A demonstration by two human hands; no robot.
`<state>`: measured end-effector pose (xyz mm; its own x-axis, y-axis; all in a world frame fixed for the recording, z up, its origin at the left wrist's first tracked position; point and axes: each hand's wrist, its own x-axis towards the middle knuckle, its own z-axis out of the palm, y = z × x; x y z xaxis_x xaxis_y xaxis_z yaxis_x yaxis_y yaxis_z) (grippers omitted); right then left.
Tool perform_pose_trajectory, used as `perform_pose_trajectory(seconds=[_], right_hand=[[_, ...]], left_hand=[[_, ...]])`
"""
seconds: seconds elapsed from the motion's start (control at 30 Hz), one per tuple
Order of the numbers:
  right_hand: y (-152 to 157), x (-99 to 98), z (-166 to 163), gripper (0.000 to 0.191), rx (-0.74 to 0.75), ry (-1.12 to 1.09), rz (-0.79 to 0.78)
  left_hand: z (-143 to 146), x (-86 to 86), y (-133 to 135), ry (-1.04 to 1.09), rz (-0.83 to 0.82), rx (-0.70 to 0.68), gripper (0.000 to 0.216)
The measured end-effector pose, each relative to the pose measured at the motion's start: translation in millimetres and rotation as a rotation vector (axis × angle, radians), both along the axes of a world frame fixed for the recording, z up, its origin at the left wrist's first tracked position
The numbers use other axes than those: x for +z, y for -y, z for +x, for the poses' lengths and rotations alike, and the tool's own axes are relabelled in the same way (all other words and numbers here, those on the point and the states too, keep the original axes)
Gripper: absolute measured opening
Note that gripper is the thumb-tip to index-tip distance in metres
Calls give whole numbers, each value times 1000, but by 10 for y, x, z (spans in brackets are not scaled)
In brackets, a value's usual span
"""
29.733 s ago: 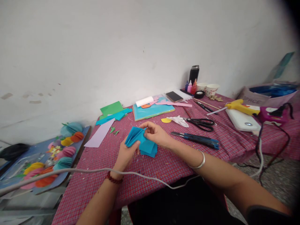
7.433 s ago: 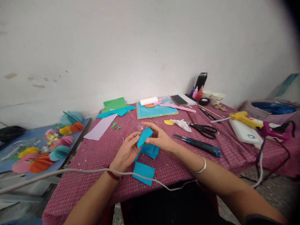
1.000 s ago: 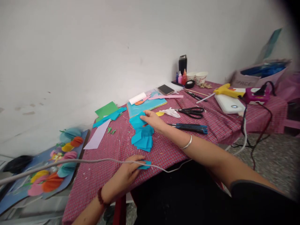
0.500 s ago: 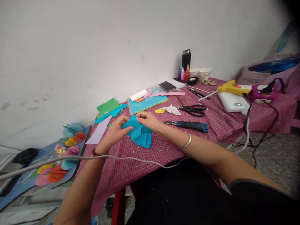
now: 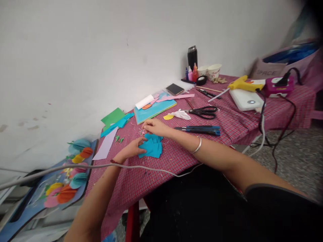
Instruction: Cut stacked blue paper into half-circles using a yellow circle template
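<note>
Blue paper pieces (image 5: 153,146) lie in a loose, overlapping pile near the front of the table. My left hand (image 5: 132,149) is at the pile's left edge, thumb and fingers curled around some of the paper. Just above the pile is my right hand (image 5: 156,127), its fingertips pinched together; whatever is between them is too small to make out. Small green scraps (image 5: 119,138) lie left of the hands, beside a pale lilac paper sheet (image 5: 105,146). To the right are a blue-and-black utility knife (image 5: 202,130) and black-handled scissors (image 5: 205,112).
A grey cable (image 5: 143,170) crosses in front of my left forearm. A yellow glue gun (image 5: 243,84) rests by a white power bank (image 5: 248,99) on the right. Paper cups (image 5: 214,71) and a black flask (image 5: 192,57) stand at the back. Colourful paper decorations (image 5: 67,194) lie at lower left.
The blue paper pieces have come down from between both hands onto the table. My right hand has let go of them and drawn in its fingertips; my left hand has lowered. The view has shifted slightly.
</note>
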<state>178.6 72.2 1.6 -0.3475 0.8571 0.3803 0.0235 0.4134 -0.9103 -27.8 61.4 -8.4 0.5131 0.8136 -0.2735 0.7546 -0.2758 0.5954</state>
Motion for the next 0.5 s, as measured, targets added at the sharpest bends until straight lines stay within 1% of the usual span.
perform_pose_trajectory(seconds=[0.07,0.1,0.13,0.2,0.23,0.27,0.3,0.37,0.5], right_hand=[[25,60,79,15,5,137,78],[38,94,130,16,56,234,112],[49,125,185,16,159,349,130],[69,171,283,16,438,566,92],[78,181,317,16,543,656,59],[86,181,338,16,603,732,35],[95,175,347,15,619,797,23],[113,148,337,14,590,885,19],[153,112,295,13,531,888,-6]], left_hand=[[5,-20,8,-15,34,-10,58],[3,-23,13,-22,40,-12,57],[2,-24,18,-24,40,-13,57],[2,-21,28,-17,31,-19,59],[4,-18,32,-11,26,-23,61],[7,-13,34,-8,21,-32,63],[12,-8,35,-9,20,-43,64],[23,6,31,-12,26,-74,65],[43,24,20,40,36,-127,56]])
